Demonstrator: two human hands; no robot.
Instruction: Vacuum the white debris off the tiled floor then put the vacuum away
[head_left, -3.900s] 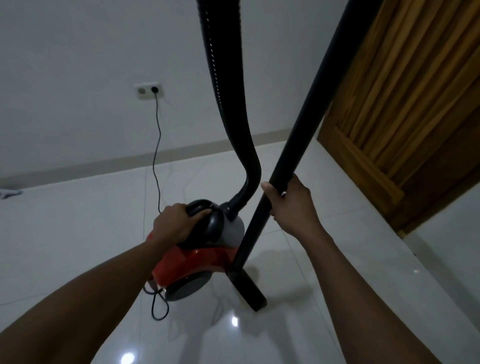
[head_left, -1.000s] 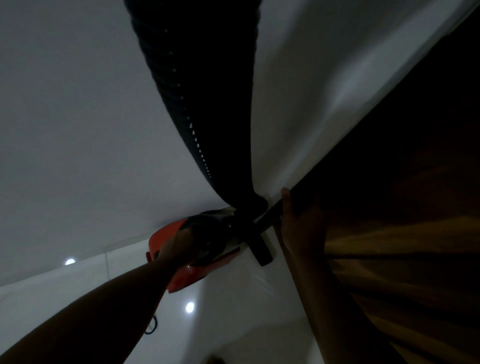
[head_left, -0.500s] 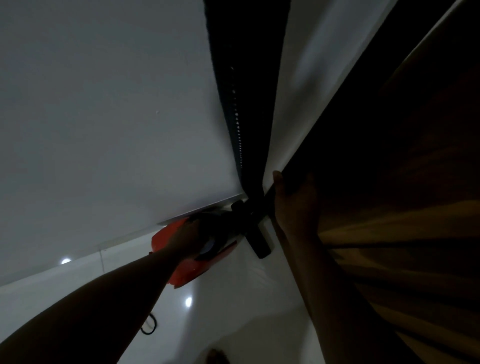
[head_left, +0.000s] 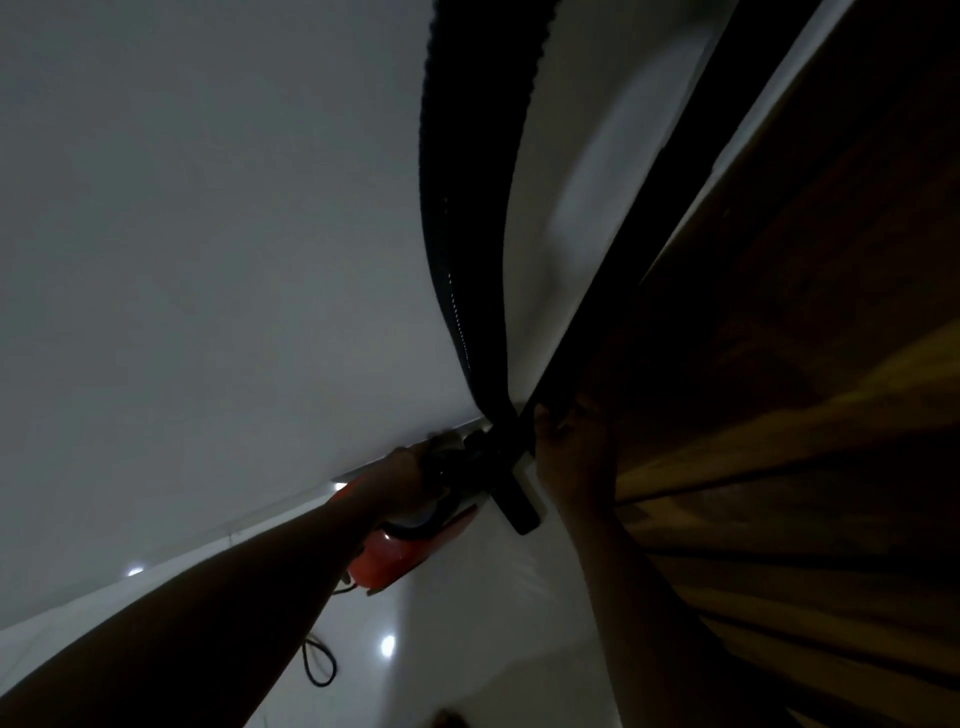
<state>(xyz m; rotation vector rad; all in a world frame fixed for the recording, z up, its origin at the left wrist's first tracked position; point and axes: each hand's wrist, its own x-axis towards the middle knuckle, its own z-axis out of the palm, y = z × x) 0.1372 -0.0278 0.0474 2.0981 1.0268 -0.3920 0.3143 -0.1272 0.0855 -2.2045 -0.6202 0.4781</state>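
Note:
The scene is dim. The red and black vacuum (head_left: 402, 558) sits low against the white wall near the corner by the door. My left hand (head_left: 410, 480) is closed on the vacuum's black top handle. My right hand (head_left: 574, 452) grips the black wand (head_left: 644, 260), which rises steeply to the upper right along the door edge. The wand's nozzle end (head_left: 514, 501) rests by the vacuum body. The ribbed black hose (head_left: 475, 208) climbs from the vacuum out of the top of the frame. No white debris shows on the floor.
A wooden door (head_left: 810, 415) fills the right side, close to my right arm. The white wall (head_left: 208, 234) fills the left. Glossy white tiles (head_left: 457, 649) reflect ceiling lights. A loop of black power cord (head_left: 317, 667) lies on the floor under my left forearm.
The vacuum and wand have been carried from the open floor into the dim corner between wall and door. Over the last second both hands edged farther toward the wall, still gripping.

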